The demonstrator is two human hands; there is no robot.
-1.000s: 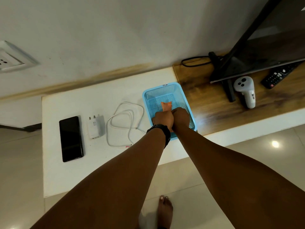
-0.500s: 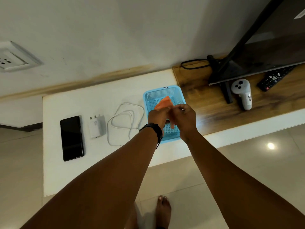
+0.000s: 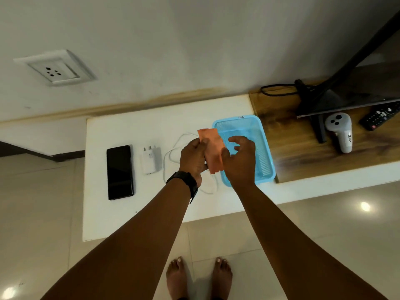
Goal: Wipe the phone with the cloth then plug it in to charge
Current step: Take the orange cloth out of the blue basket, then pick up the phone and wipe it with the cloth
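Cloth point(image 3: 211, 148) has come out of the basket point(image 3: 263, 156) and moved left, above the cable point(image 3: 165, 163). I note: left hand point(image 3: 193, 156) pinches it, fingers curled; right hand point(image 3: 238, 159) fingers loosely spread (thumb at the cloth's edge). Phone point(image 3: 119, 172) lies centre-left, untouched.

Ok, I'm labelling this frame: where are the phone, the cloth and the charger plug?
phone point(image 3: 119, 172), head view, middle of screen.
cloth point(image 3: 213, 148), head view, orange middle.
charger plug point(image 3: 149, 158), head view, white body.

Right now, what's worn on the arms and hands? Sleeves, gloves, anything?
No sleeves or gloves in view. The left hand has a black band, likely a watch, on its wrist. The right hand and its wrist wear nothing visible.
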